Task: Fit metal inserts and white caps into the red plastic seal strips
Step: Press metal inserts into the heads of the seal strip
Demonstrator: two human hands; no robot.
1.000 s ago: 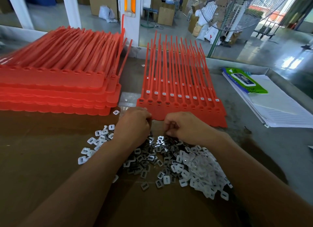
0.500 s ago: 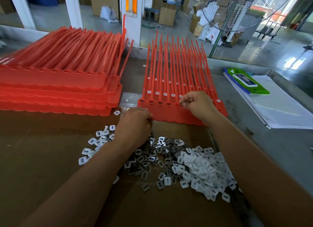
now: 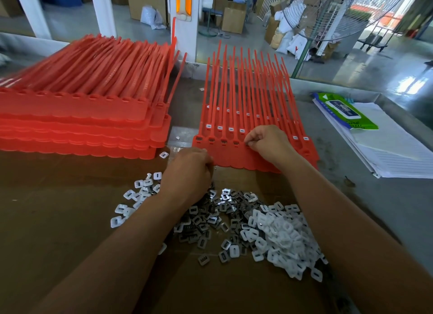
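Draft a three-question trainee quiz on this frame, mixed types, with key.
1. True or false: the right hand is over the white caps.
2. Which lies closest to the left hand? A metal inserts; B wipes pack; C paper stack.
3. On the flat red strip sheet, how many sockets left of the right fingertips already show a dark insert?
Key: 1 false, it is on the strip sheet. 2 A. 3 four.

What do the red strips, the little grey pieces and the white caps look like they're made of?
The red strips: moulded plastic, slightly translucent, semi-glossy, with thin bendy tails. The grey pieces: likely stamped metal inserts, dark with bright glints and toothed cutouts. The white caps: probably plastic, milky, matte, with rounded edges.
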